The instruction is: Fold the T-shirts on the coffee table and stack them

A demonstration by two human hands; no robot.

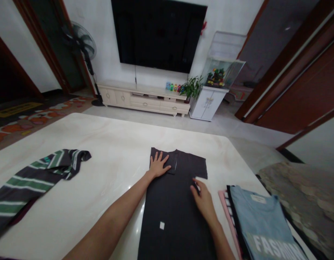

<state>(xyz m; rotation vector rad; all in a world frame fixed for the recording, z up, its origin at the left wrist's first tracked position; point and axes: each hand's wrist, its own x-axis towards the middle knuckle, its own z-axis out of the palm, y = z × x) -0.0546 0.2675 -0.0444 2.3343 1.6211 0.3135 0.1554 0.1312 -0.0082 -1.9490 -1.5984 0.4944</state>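
A dark grey T-shirt (175, 206) lies flat on the table in front of me, with a small white tag (162, 225) on its lower part. Its left sleeve is folded inward, while the right one sticks out to the side. My left hand (158, 165) rests flat on the folded sleeve, fingers spread. At the shirt's right edge, just below the outstretched sleeve, my right hand (202, 196) is loosely curved with thumb and forefinger apart. The other fingers of that hand are partly hidden.
The pale glossy table (110, 155) carries a striped green and grey shirt (34, 184) at the left. Several folded garments are stacked at the right, topped by a light blue shirt (260, 213). Beyond stand a TV cabinet (145, 103), a fan (84, 43) and a fish tank (221, 74).
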